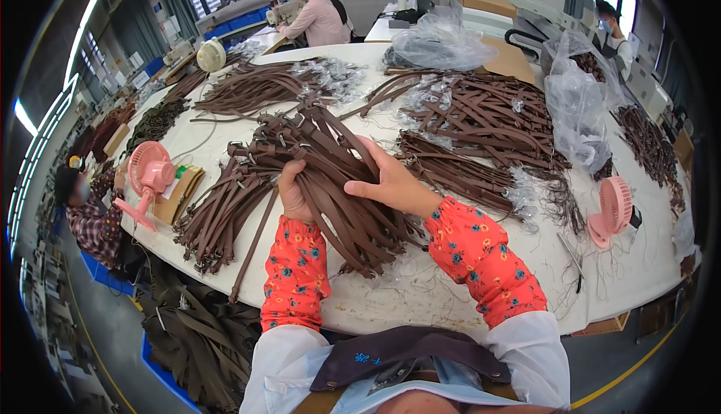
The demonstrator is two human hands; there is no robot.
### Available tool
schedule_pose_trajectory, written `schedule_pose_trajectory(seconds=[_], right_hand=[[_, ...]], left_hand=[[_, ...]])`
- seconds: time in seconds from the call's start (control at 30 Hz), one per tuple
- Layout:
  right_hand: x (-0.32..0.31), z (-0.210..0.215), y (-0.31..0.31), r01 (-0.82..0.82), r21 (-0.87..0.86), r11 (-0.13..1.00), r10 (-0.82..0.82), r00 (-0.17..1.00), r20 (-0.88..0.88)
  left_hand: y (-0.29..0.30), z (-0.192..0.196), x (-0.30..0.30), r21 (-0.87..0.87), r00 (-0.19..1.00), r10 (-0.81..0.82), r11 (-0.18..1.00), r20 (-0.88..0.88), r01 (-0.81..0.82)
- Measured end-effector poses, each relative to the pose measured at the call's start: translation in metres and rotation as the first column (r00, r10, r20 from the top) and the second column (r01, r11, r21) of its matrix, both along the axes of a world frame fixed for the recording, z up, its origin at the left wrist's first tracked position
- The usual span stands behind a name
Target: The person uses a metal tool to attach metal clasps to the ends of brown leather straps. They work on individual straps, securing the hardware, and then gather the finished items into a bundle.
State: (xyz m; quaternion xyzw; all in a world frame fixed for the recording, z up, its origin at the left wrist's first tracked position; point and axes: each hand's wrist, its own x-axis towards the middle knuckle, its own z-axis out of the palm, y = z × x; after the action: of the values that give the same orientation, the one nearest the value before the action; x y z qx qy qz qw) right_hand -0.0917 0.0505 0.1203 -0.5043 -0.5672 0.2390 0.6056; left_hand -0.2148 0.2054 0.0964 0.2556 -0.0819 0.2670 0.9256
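A thick bundle of brown webbing straps (330, 158) with metal buckles fans out between my hands, above the white table (443, 301). My left hand (295, 192) is closed on the bundle's near left side, its thumb up and its other fingers hidden behind the straps. My right hand (394, 177) clasps the right side, thumb across the front and fingers over the far side. To the left, more brown straps with buckles (225, 219) spread over the table, one hanging past the edge. Further strap piles (481, 117) lie at the right, with clear plastic bits at their ends.
Pink fans stand left (150, 177) and right (612, 207). Scissors (572, 260) and loose threads lie at the right. Clear plastic bags (578, 106) rest beyond. Dark straps (203, 331) fill a blue bin below left. Co-workers sit at the left (94, 222) and far side (323, 19).
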Motion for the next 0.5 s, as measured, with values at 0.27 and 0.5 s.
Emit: schedule_pose_trajectory(seconds=[0.27,0.5], right_hand=[[-0.006,0.004,0.000,0.165,0.174,0.971,-0.219,0.904,0.367],[-0.032,0.036,-0.036,0.521,-0.087,0.849,-0.359,0.691,0.627]], left_hand=[[-0.025,0.017,0.005,0.170,0.997,-0.014,0.985,-0.082,0.028],[-0.062,0.039,0.018,0.663,0.973,0.213,0.742,-0.093,-0.099]])
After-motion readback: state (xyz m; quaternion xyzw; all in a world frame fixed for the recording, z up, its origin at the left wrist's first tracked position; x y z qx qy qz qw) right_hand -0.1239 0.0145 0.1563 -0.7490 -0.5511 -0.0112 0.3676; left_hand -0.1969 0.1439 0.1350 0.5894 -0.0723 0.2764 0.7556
